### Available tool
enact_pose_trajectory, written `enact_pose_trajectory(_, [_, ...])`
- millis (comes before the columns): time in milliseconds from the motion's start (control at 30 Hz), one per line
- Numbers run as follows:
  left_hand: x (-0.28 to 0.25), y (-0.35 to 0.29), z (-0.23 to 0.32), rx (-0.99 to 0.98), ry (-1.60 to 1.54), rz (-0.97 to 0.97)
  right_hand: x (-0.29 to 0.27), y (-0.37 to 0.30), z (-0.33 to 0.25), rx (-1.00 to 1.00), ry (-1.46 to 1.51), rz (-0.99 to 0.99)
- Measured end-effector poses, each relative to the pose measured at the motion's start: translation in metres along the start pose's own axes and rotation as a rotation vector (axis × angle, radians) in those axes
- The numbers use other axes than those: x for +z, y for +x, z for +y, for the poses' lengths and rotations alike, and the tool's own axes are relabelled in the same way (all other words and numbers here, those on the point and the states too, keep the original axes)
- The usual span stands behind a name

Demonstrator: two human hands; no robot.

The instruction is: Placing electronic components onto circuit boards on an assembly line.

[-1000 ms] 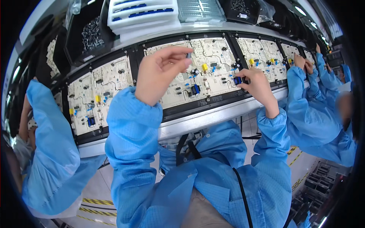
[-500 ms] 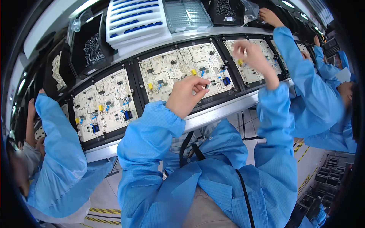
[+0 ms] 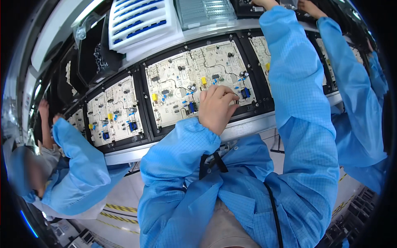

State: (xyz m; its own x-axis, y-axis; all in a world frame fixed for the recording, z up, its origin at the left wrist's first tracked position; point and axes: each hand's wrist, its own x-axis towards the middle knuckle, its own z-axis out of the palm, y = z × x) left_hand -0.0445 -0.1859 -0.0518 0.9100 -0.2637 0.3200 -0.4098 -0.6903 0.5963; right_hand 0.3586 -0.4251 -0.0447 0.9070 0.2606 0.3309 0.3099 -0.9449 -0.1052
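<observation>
My left hand [image 3: 217, 108] is over the lower right part of the middle circuit board [image 3: 169, 113], its fingers curled and thumb close to the fingertips. Whatever sits between them is hidden or too small to name. The board is cream-coloured, with yellow blocks, blue parts and small black cylinders on it. At the top edge of the picture, my right hand [image 3: 266, 3] reaches over a black bin [image 3: 245, 9] beyond the boards. Its fingers are mostly cut off by the picture's edge.
Black frames hold more boards, a left one [image 3: 118, 99] and a right one [image 3: 259, 49]. Behind stand a white foam tray [image 3: 142, 29] with blue parts, a clear plastic tray [image 3: 204, 12] and a black bin [image 3: 93, 62]. Co-workers in blue sleeves [image 3: 351, 78] work on both sides.
My right hand has gone from above the right board out to the far bin. My left hand, which held a small dark part, has come lower and slightly right; the view has shifted a little.
</observation>
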Motion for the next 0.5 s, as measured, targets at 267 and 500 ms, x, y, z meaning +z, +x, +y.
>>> enact_pose_trajectory(267, [0.009, 0.01, 0.004, 0.002, 0.093, 0.0, -0.006, -0.006, -0.004, 0.142, 0.051, 0.029])
enact_pose_trajectory(500, [0.012, 0.009, 0.007, 0.025, 0.195, 0.053, -0.036, 0.017, 0.004, 0.101, 0.081, -0.579])
